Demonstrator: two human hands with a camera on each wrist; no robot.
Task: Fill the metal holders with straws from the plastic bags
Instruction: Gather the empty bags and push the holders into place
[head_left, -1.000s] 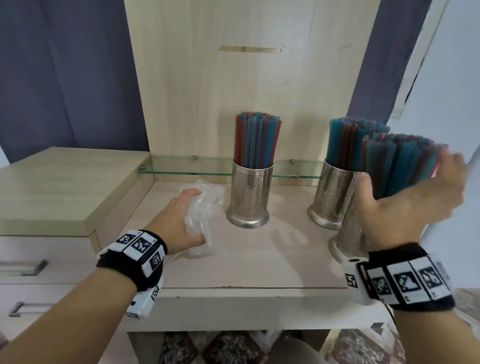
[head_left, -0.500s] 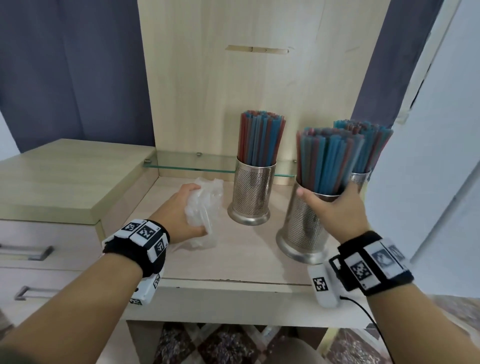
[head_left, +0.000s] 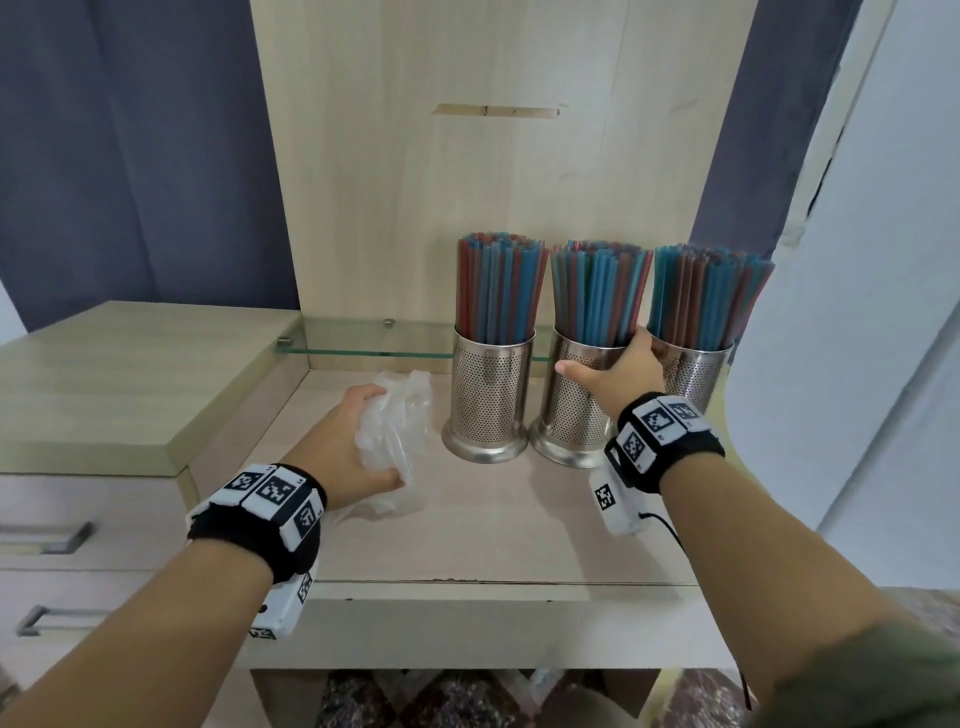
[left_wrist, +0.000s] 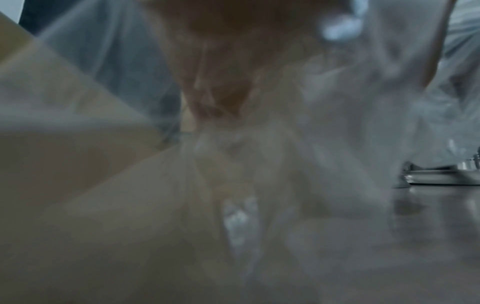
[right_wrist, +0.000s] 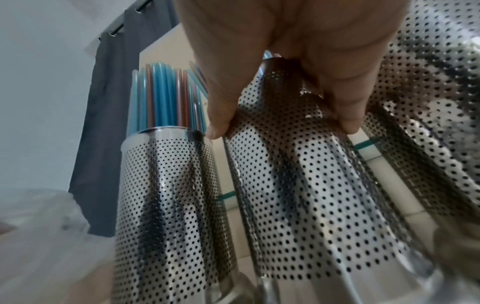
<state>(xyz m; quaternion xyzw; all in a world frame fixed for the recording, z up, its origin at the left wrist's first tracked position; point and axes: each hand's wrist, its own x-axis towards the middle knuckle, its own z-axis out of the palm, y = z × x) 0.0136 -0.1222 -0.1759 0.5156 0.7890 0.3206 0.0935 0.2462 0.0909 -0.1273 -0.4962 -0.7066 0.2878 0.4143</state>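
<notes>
Gripping the middle holder (head_left: 574, 410) near its rim, the right hand (head_left: 618, 371) wraps it upright between its two filled neighbours; the left hand (head_left: 343, 447) clutches the emptied plastic bag (head_left: 397, 426), well apart leftward.

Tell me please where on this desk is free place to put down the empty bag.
Bare desktop lies in front of the three holders, between the two wrists, up to the front edge. The raised side cabinet top is also bare. It is crowded at the back right: left holder, middle holder and right holder stand close together.
</notes>
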